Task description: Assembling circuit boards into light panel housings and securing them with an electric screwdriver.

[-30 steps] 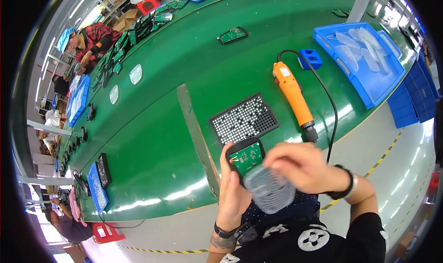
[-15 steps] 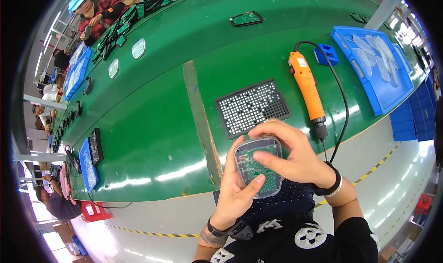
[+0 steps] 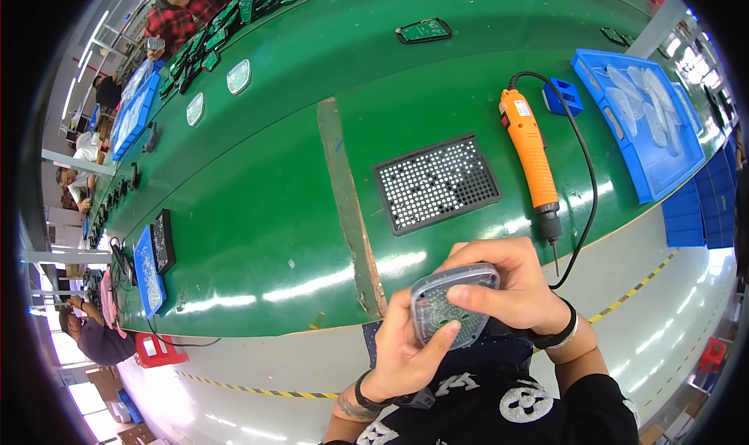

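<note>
Between both hands I hold a rounded device casing (image 3: 460, 320) with a clear cover, and a green circuit board shows through it. My left hand (image 3: 407, 343) grips its left side, the thumb lying on the cover. From the right and the far edge my right hand (image 3: 511, 289) wraps round it, thumb pressed on the cover. The fingers beneath are partly hidden. Beyond the hands a black tray (image 3: 406, 228) of small white screw-like pieces lies on the green table. An orange electric screwdriver (image 3: 533, 152) rests to its right, bit toward me.
A blue bin (image 3: 640, 184) of clear covers stands at right, near a small blue block (image 3: 563, 96). One circuit board (image 3: 424, 31) lies far back. Two clear covers (image 3: 239, 77) and heaped boards (image 3: 226, 28) lie far left, by a co-worker (image 3: 191, 8). A blue tray (image 3: 148, 269) sits left.
Both hands and the casing have drawn slightly toward me, away from the black tray, and the casing has tilted. The right thumb has shifted on the cover. The head view has shifted a little.
</note>
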A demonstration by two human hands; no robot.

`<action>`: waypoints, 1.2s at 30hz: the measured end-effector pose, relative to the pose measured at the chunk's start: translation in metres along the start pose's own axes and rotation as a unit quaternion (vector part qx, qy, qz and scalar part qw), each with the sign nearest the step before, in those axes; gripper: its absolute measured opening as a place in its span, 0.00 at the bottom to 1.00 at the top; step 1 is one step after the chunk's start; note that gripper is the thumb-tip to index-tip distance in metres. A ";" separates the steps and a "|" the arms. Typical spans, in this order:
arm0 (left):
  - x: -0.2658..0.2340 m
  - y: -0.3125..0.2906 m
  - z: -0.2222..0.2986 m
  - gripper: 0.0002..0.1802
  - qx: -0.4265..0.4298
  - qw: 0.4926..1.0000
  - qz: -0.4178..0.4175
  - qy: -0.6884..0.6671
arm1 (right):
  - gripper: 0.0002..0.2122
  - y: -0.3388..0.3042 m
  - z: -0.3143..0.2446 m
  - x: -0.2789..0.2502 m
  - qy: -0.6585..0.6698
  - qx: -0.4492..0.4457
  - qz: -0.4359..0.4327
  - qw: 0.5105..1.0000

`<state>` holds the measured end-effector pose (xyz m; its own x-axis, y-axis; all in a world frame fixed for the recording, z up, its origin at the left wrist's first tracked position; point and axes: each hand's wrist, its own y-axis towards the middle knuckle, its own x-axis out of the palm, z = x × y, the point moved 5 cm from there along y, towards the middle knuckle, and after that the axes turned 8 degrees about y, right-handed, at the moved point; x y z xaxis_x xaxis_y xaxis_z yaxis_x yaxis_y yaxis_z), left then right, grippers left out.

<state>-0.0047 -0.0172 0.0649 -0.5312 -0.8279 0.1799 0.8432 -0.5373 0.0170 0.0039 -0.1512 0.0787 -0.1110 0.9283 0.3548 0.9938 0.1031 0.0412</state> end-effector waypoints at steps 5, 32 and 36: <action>-0.006 -0.001 -0.001 0.26 0.001 0.996 0.023 0.086 | 0.09 0.002 0.009 -0.005 -0.064 0.056 0.014 0.996; -0.036 0.428 -0.041 0.35 0.178 0.698 -0.124 0.682 | 0.41 0.009 -0.028 -0.151 -0.411 0.202 0.136 0.878; -0.047 0.404 -0.025 0.29 0.103 0.654 0.008 0.750 | 0.42 0.006 -0.028 -0.157 -0.382 0.210 0.136 0.890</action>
<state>0.3590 -0.1994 0.0385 0.1240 -0.1433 -0.9819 0.7612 -0.6210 0.1868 0.0276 -0.3059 0.0494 0.0081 0.8948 -0.4464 0.9140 -0.1877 -0.3596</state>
